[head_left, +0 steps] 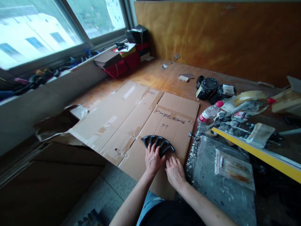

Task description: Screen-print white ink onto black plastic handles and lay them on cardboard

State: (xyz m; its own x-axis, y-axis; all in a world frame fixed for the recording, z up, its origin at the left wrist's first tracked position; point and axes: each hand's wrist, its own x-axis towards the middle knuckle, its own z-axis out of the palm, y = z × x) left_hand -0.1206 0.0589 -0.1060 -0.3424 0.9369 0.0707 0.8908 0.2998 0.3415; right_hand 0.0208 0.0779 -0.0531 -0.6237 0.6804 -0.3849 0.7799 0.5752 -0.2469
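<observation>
- A black, fan-shaped ribbed part (160,138) is shown over the near right portion of a flattened cardboard sheet (98,116), its curved edge turned away from the body.
- As a judgement, the part could be skewed or slid across the smooth cardboard if it were pushed unevenly by one hand; if it were drawn too far toward the body, it could be dropped over the near edge, beyond which the floor (110,182) is seen.
- The part's inner ribs are touched by the left hand (154,158), its fingers slightly spread and laid forward.
- The right hand (174,171) is held with bent fingers just beside the part's lower right end.
- How tightly either hand is closed, and whether the part is touched by the right, cannot be told, since the undersides are hidden.
- Handwriting is marked on the cardboard beyond the part.
- To the right, a clear bottle (210,112) with a pink cap and black-stained jars (208,88) are seen.
- At the far left, red-wrapped bundles (117,69) are stacked by a window (98,15).
</observation>
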